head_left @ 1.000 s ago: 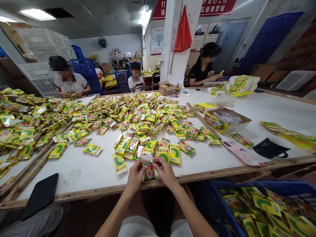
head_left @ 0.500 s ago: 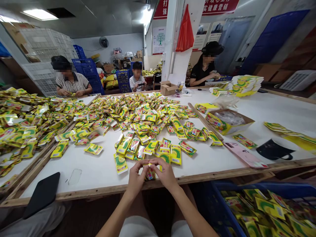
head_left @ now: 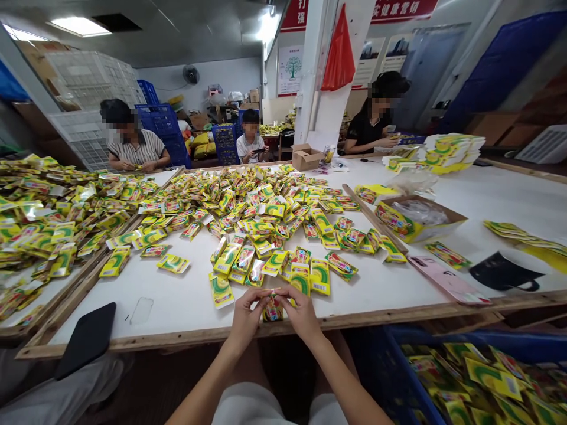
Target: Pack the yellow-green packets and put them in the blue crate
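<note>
Between my two hands, at the table's front edge, stands a small printed box (head_left: 273,309) in yellow, red and green. My left hand (head_left: 248,311) pinches its upper left side with bent fingers and thumb. On the other side my right hand (head_left: 301,309) grips the top right, and the fingertips of both hands nearly meet over the upper end. The fingers partly cover that end. Just beyond my hands lie several similar small boxes, among them a yellow one (head_left: 221,290) to the left and another yellow one (head_left: 319,276) to the right.
A large heap of small boxes (head_left: 248,200) covers the table's middle. A black phone (head_left: 91,333) lies at front left, a pink phone case (head_left: 445,278) and black mug (head_left: 502,270) at right. A blue crate (head_left: 410,378) of boxes stands below. Co-workers sit across the table.
The view has shifted slightly, so the scene sits a little further right. My hands stay at the table edge, and more of the small box's printed front shows between them.
</note>
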A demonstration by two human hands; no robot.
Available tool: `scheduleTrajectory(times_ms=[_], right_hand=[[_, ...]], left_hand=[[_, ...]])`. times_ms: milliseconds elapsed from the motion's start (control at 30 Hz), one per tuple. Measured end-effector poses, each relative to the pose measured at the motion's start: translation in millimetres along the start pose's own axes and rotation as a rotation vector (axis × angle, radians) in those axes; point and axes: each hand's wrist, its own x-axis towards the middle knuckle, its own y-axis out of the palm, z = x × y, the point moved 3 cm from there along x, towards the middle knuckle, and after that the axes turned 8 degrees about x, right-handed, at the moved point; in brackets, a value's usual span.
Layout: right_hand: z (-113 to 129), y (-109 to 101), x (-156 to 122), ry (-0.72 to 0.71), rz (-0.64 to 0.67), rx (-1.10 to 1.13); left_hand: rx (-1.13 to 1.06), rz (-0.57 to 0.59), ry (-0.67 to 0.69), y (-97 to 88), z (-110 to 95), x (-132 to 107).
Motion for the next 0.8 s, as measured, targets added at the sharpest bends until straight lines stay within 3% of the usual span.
scheduleTrajectory(times_ms=[100,167,233,300,367,400,467,567,700,800], right_hand=[[17.6,-26.2,-7.1,-0.077,-0.098,-0.137],[37.3,-74.1,-20.7,-0.097,-0.251,-0.336],[57.1,-137.3,-41.1,-0.080,-0.419,-0.637],[72.1,-193.5,-61.4,-0.086,-0.494,-0.970],[79.0,-226.2,-75.8,-0.084,-0.555,-1.127],[79.4,-230.1,-79.2,-0.069,-0.568,-1.128],[76.3,-212.7,-77.2,-0.034,-0.549,-0.990],[66.6,-140.2,-55.7,-0.025,-0.367,-0.632],[45.4,-31.3,-22.3,0.018,-0.058,-0.194],[23.0,20.1,-11.1,0.103,0.068,0.024]], left_hand=[[0.132,0.016,0.081,-18.7,-2.0,-2.0],[0.269,0.026,0.127,-47.3,1.4,-2.1],[0.437,0.090,0.156,-80.5,9.7,-1.6],[0.598,0.153,0.176,-108.8,20.6,-0.5],[0.698,0.194,0.198,-124.3,29.2,1.7],[0.720,0.194,0.209,-127.0,30.7,3.2],[0.711,0.122,0.217,-125.8,26.2,6.9],[0.593,-0.033,0.159,-113.3,5.5,11.4],[0.309,0.025,0.040,-79.4,-15.7,15.8],[0.124,0.020,-0.017,-56.5,-13.8,19.9]])
